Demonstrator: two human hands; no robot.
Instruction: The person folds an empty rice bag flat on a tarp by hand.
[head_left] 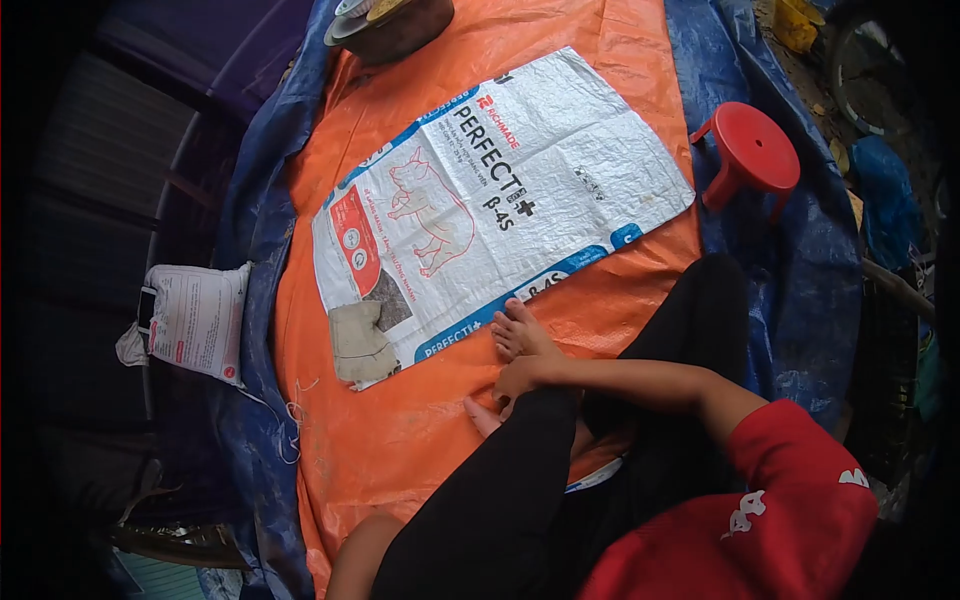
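head view: right hand bent down at bare foot, arm outstretched.

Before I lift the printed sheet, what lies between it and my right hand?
Head view: a bare foot lies between the right hand and the printed sheet.

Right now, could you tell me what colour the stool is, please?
The stool is red, best seen in the head view.

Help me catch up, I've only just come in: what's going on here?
Someone in a red shirt sits on an orange tarp with the right hand at a bare foot; the left hand is not in view. A printed sack lies spread out in front, with a beige piece at one corner. No hand is seen on either.
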